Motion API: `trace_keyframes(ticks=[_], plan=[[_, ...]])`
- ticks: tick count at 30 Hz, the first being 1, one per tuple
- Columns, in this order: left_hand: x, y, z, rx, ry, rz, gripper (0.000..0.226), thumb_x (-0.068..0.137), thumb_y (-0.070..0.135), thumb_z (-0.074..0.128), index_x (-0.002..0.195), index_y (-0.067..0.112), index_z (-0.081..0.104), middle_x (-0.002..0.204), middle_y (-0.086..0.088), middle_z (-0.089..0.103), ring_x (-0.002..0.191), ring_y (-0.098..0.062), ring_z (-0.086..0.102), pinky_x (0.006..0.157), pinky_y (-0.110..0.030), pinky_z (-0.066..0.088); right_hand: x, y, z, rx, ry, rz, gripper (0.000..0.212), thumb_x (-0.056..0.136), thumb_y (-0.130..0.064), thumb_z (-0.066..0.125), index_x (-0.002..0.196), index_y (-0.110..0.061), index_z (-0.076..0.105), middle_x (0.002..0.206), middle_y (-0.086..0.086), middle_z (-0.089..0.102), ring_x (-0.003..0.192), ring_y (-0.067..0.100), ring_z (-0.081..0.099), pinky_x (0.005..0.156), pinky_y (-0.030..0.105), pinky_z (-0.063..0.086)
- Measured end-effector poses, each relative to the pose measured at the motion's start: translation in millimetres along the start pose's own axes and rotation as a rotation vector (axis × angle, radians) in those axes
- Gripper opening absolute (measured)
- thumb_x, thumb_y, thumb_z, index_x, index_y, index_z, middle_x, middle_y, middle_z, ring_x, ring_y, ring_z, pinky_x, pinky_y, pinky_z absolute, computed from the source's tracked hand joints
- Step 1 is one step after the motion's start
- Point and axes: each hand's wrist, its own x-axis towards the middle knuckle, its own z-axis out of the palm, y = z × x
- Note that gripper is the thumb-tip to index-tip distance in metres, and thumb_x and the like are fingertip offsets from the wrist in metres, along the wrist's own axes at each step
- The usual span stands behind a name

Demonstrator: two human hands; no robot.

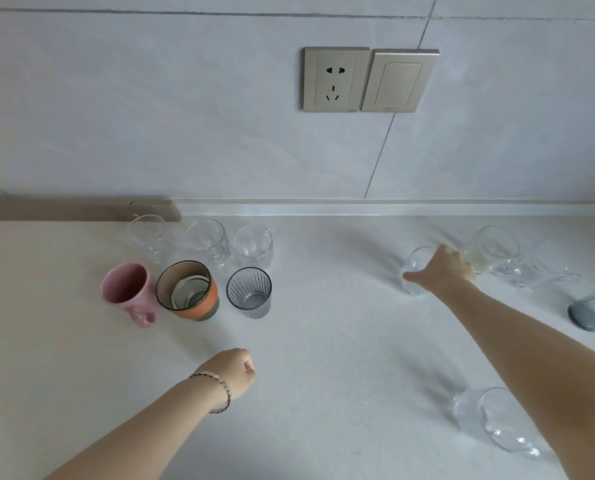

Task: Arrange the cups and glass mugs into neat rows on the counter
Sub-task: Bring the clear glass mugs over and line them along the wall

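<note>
Two rows stand at the left of the white counter (323,341). The back row holds three clear glass mugs (207,242). In front are a pink mug (126,289), an orange-banded cup (187,289) and a ribbed grey glass (249,292). My right hand (441,271) reaches far right and wraps over a clear glass (414,268). Behind it stand another clear mug (493,249) and a further glass mug (538,268). My left hand (235,370) hovers low over the counter, curled into a fist with nothing in it.
A clear glass mug (496,420) lies under my right forearm near the front. A grey cup (593,311) lies at the right edge. A wall socket (334,79) and switch (398,81) are above. A beige strip (74,209) runs along the back left.
</note>
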Motion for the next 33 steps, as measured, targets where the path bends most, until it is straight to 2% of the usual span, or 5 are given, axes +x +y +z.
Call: trace_keyframes(ticks=[10,19,24,29,33], plan=[[7,-26,-8,-0.015,-0.008,-0.046,0.011,0.093,0.020,0.040,0.085,0.022,0.048,0.114,-0.003,0.063,0.106,-0.021,0.059,0.094,-0.030,0.046,-33,-108,14,-0.073,-0.006,-0.536,0.089,0.066,-0.041,0.079,0.140,-0.018,0.034,0.132,0.008,0.047,0.126,0.027,0.040,0.099,0.038,0.040],[1,-49,-16,-0.030,-0.048,-0.079,0.018,0.094,0.021,0.039,0.098,0.018,0.056,0.122,-0.005,0.061,0.113,-0.022,0.057,0.099,-0.033,0.047,-41,-169,31,-0.040,-0.042,-0.485,0.088,0.072,-0.044,0.076,0.141,-0.015,0.030,0.135,0.013,0.046,0.129,0.029,0.038,0.098,0.038,0.040],[-1,-51,-11,0.000,-0.043,-0.064,0.011,0.093,0.020,0.039,0.086,0.020,0.048,0.109,-0.004,0.062,0.110,-0.023,0.059,0.096,-0.033,0.048,-65,-138,30,-0.002,-0.031,-0.531,0.090,0.078,-0.032,0.073,0.148,-0.019,0.017,0.143,0.013,0.036,0.132,0.030,0.035,0.104,0.039,0.038],[-6,-32,-1,0.023,-0.014,0.004,0.011,0.092,0.021,0.041,0.085,0.023,0.048,0.094,0.003,0.053,0.103,-0.020,0.059,0.093,-0.032,0.048,-80,-49,26,-0.187,-0.179,-0.489,0.053,0.088,-0.030,0.058,0.137,-0.021,0.042,0.138,0.004,0.048,0.130,0.022,0.043,0.104,0.033,0.036],[-11,-7,11,0.077,-0.001,0.060,0.012,0.093,0.020,0.040,0.087,0.021,0.050,0.102,-0.001,0.060,0.104,-0.020,0.060,0.092,-0.031,0.047,-84,39,5,-0.319,-0.301,-0.308,0.050,0.089,-0.036,0.053,0.136,-0.023,0.043,0.137,-0.001,0.051,0.128,0.019,0.047,0.099,0.031,0.040]])
